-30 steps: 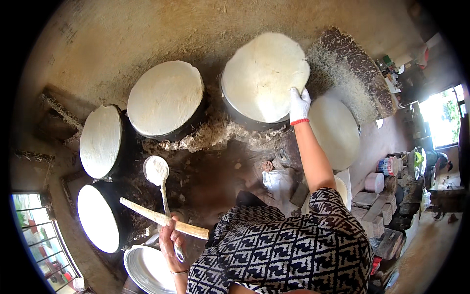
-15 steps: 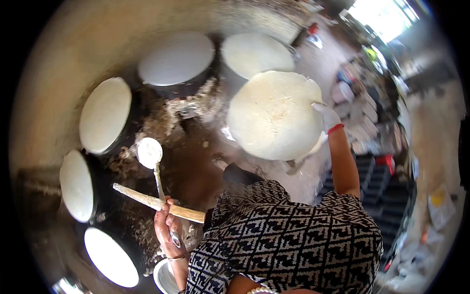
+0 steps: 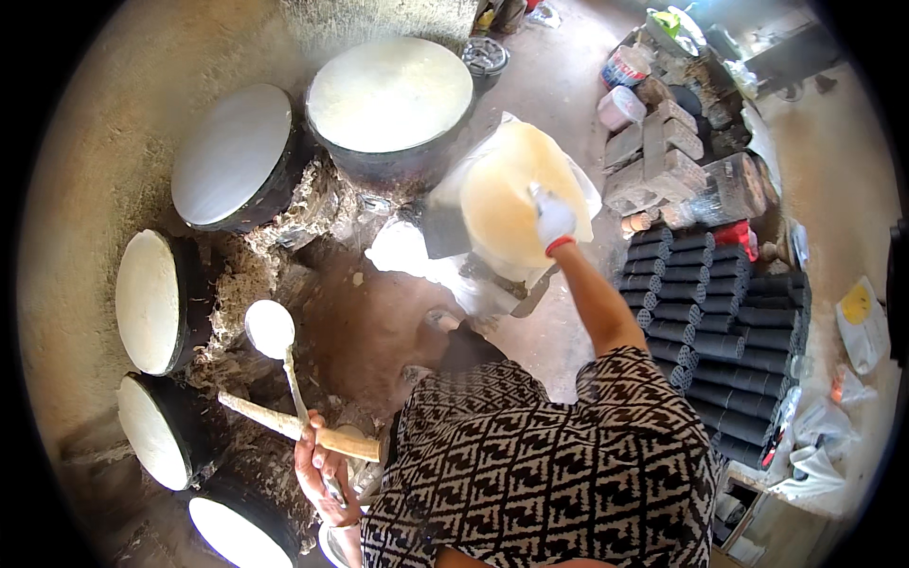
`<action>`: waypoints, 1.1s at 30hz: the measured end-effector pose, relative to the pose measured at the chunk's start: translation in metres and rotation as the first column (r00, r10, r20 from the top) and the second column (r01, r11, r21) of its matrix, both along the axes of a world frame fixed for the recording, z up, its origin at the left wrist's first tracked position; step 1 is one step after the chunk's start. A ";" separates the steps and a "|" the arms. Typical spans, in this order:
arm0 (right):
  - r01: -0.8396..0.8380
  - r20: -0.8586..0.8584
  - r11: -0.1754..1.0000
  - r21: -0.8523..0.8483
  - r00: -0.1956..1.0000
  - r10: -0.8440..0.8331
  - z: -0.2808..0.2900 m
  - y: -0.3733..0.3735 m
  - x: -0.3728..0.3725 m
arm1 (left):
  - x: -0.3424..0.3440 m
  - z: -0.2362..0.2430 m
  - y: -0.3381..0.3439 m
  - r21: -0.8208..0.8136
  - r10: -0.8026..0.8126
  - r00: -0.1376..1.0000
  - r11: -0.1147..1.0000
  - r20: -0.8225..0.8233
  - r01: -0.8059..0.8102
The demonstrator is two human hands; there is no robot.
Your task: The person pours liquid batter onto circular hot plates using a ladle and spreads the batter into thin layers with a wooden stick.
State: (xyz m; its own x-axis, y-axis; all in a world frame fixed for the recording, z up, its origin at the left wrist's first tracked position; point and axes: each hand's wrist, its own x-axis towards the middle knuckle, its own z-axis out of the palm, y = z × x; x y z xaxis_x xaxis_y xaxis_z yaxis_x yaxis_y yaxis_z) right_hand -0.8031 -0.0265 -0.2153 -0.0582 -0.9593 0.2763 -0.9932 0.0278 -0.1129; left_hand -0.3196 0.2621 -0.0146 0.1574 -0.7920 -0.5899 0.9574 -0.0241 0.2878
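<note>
My left hand (image 3: 320,476) is closed around a ladle and a wooden stick that cross in its grip. The ladle's round bowl (image 3: 270,328) is coated white, and the stick (image 3: 348,443) is pale and slightly curved. In a white glove, my right hand (image 3: 554,221) reaches over a round, pale yellow flatbread (image 3: 502,194), its fingers stretched out over the surface. Whether the fingertips touch it is hard to tell. The flatbread lies on a white sheet (image 3: 589,189) whose edges stick out around it.
Several dark round griddles with pale tops curve around my left, including a large one (image 3: 390,95) at the back. On the right stand stacked black coal briquettes (image 3: 724,346), bricks (image 3: 653,161) and a pink bucket (image 3: 620,109). A bright spot of light (image 3: 400,248) falls beside the sheet.
The large flatbread my right hand held by its edge now lies on the sheet, and that hand has moved left over it. My view has swung right; the left hand keeps its grip.
</note>
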 end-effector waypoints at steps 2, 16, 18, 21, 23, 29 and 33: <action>0.028 0.003 0.991 0.134 1.000 -0.029 -0.054 0.009 0.006 | -0.015 0.009 -0.013 0.086 0.030 0.999 0.996 0.038 -0.034; -0.291 0.328 0.795 0.532 0.937 0.124 -0.031 0.004 0.056 | -0.121 0.024 -0.047 0.221 0.002 0.643 0.938 0.766 -0.267; -0.604 0.791 0.769 0.208 0.566 0.230 -0.025 0.002 0.103 | -0.099 0.011 -0.048 0.166 0.170 0.951 0.962 0.257 -0.217; -0.924 0.986 0.344 0.166 0.154 -0.062 0.069 0.010 0.217 | -0.074 -0.009 -0.033 0.199 0.174 0.960 0.955 0.218 -0.218; -0.997 0.946 0.056 -0.044 -0.024 0.324 0.115 0.053 0.274 | -0.078 -0.021 -0.012 0.290 0.216 0.938 0.911 0.272 -0.294; -0.835 0.757 -0.549 0.022 -0.345 0.555 0.140 0.224 0.365 | -0.100 -0.028 0.100 0.323 0.446 0.759 0.713 0.475 -0.622; -0.824 0.785 -0.563 -0.062 -0.389 0.483 0.122 0.300 0.397 | -0.106 -0.037 0.205 0.404 0.471 0.624 0.490 0.623 -0.773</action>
